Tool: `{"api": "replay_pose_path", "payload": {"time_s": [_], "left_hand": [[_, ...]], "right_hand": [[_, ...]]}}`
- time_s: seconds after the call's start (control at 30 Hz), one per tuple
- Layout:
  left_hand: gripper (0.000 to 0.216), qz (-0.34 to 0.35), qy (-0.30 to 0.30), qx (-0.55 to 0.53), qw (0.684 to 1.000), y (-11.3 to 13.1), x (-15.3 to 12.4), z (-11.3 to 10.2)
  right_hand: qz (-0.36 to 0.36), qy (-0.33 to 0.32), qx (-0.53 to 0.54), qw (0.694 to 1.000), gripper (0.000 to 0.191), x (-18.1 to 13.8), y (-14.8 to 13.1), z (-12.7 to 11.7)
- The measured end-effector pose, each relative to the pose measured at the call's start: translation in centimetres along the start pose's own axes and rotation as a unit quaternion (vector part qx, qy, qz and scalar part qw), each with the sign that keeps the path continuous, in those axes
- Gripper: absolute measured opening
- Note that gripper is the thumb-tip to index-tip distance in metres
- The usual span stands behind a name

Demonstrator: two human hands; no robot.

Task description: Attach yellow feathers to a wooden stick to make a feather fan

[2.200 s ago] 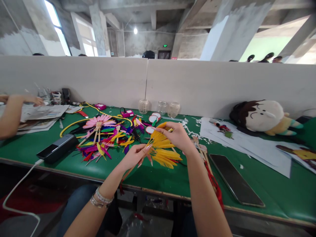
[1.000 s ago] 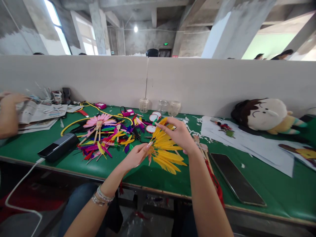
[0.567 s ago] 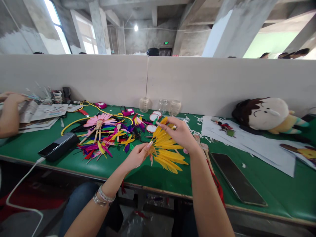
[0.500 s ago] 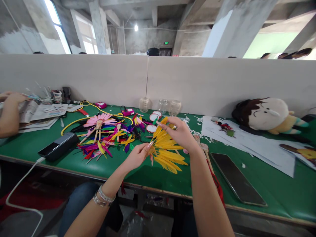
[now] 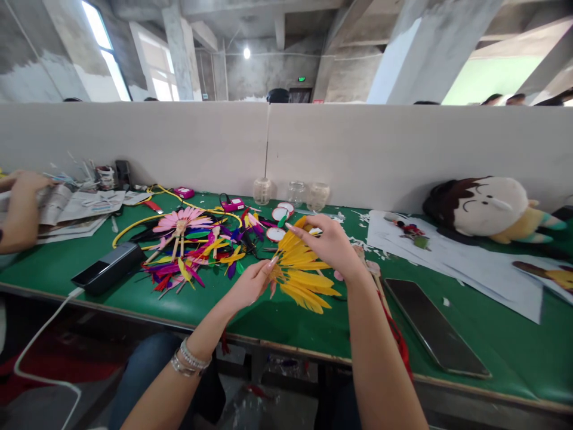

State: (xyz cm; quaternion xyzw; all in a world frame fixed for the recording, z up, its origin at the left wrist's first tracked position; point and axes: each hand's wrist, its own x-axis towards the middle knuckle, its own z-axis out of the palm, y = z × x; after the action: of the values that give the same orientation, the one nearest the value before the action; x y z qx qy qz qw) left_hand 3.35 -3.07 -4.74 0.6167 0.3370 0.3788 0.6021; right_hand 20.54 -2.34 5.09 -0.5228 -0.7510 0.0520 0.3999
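Above the green worktop [image 5: 67, 266], the left hand [image 5: 249, 282] pinches the base of a yellow feather fan [image 5: 301, 272], its grip clamped on the gathered quills. The right hand [image 5: 329, 243] closes thumb and fingers on the fan's upper feathers, grip clamped there too. The fan hangs just over the worktop's near middle. Left of the fan lie a heap of coloured feathers [image 5: 197, 258] and a pink feather flower [image 5: 179, 222]; further left sits a dark power bank [image 5: 107, 269]. Right of the fan lie a phone [image 5: 433, 327], face up, white papers [image 5: 465, 263] and a plush doll [image 5: 486, 210]. Behind the fan stand three glass jars [image 5: 293, 193]. Printing on the newspapers [image 5: 78, 206] under another person's hand [image 5: 24, 180], far left of the fan, is too small to read.
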Motion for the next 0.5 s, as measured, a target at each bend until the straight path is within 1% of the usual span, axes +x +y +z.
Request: {"api": "replay_pose_path", "payload": {"time_s": [0.07, 0.17, 0.33, 0.4, 0.5], "left_hand": [[0.043, -0.023, -0.012, -0.032, 0.999, -0.2, 0.0, -0.1], [0.04, -0.037, -0.035, -0.067, 0.996, -0.1, -0.1, -0.1], [0.044, -0.045, -0.097, -0.037, 0.994, 0.6, -0.5, -0.3], [0.045, -0.031, -0.094, -0.032, 0.995, 0.6, -0.5, -0.2], [0.043, -0.024, -0.065, -0.022, 0.997, 0.4, -0.4, -0.2]], "right_hand": [[0.004, -0.007, -0.008, 1.0, 0.023, 0.0, 0.1, 0.0], [0.008, -0.021, -0.004, 1.0, 0.024, 0.0, 0.5, 0.0], [0.009, -0.058, 0.022, 0.998, 0.026, 0.0, 1.1, -0.2], [0.017, -0.069, 0.034, 0.997, 0.027, -0.1, 1.4, -0.3], [0.024, -0.08, 0.047, 0.995, 0.028, -0.1, 1.6, -0.3]]}}
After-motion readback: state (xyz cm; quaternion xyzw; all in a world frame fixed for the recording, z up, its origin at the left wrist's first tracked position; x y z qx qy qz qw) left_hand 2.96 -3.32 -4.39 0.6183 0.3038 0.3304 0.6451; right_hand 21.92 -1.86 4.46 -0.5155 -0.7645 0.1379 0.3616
